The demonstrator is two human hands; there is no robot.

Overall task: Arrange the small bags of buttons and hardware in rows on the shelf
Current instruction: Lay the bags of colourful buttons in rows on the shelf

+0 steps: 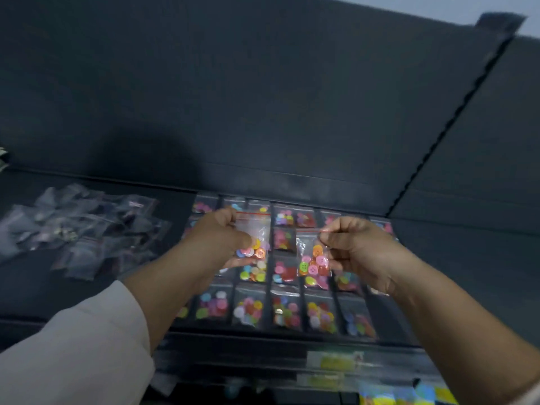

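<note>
Spanning the view is a dark shelf (pixel 467 252) backed by a dark back panel (pixel 263 97). A notched upright strip (pixel 455 118) slants down the panel at the right. Toward the far left of the shelf lies a loose heap of clear bags (pixel 76 229), overlapping one another; what they hold is too blurred to tell. In the middle, rows of button bags (pixel 248 306) lie flat side by side, from the back panel to the shelf's near edge (pixel 292 336), each showing coloured buttons.

Above these rows the left hand (pixel 222 238) is curled round one bag of buttons (pixel 255 238), with the thumb across its lower part. The right hand (pixel 359 249) pinches a second bag of buttons (pixel 312 258) by its upper right corner, so that it hangs over the middle rows. The two held bags are near each other but apart. A pale sleeve (pixel 87 346) covers the left forearm.

Bare shelf shows between the heap and the rows, in the near left corner, and to the right of the rows. Below the near edge, blurred yellowish packets (pixel 336 361) sit on a lower level.
</note>
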